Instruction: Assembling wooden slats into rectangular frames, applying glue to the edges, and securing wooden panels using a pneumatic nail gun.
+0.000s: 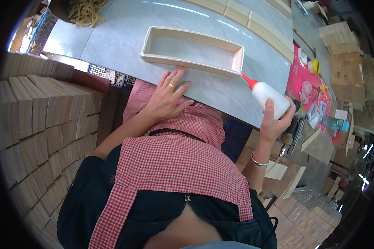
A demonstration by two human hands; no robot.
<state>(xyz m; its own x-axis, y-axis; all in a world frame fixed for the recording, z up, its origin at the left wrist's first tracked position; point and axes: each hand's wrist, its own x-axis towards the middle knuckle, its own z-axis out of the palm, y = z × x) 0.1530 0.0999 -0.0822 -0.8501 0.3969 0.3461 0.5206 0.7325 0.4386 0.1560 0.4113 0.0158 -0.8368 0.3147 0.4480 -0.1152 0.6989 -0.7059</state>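
Fingers of the right hand (273, 123) are half hidden behind the bottle (269, 98), clasping its base; smooth white plastic, red nozzle (250, 82) at the near right corner of the frame (195, 37) (pale wood, long, narrow). That's on the grey table (112, 45); left hand (166, 99) loosely spread by the near side, contact hard to tell.

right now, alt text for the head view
A person's right hand tilts a white, red-tipped squeeze bottle at the near right corner of a long wooden frame on a grey table. The left hand lies beside the frame; wooden pieces are stacked at left.
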